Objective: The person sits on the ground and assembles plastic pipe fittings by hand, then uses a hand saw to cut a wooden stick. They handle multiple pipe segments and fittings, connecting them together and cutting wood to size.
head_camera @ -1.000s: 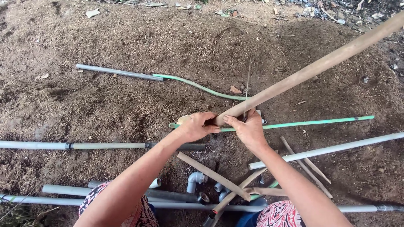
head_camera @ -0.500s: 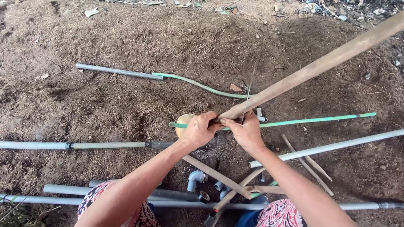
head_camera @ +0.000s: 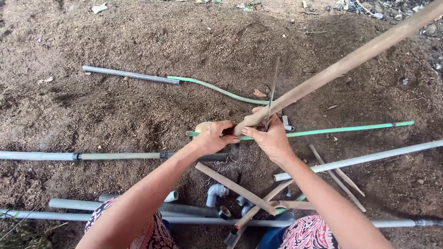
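Note:
A long tan bamboo pole (head_camera: 350, 60) slants from the upper right down to the middle of the view. My left hand (head_camera: 213, 137) grips its near end, next to a pale round piece partly hidden behind the fingers. My right hand (head_camera: 271, 138) closes around the pole just right of the left one, and a thin dark blade or sliver (head_camera: 272, 94) stands up from between its fingers. A green rod (head_camera: 341, 130) lies on the soil just beyond both hands.
Grey pipes (head_camera: 83, 156) lie across brown soil at left and near my knees, with pipe elbow fittings (head_camera: 216, 192) and split bamboo strips (head_camera: 235, 188) between them. A grey pipe joined to a curved green hose (head_camera: 217, 89) lies farther out. Another pipe (head_camera: 369, 159) runs right.
Both hands have stayed on the pole's near end. The pole has shifted slightly and the thin sliver now stands more upright from my right hand.

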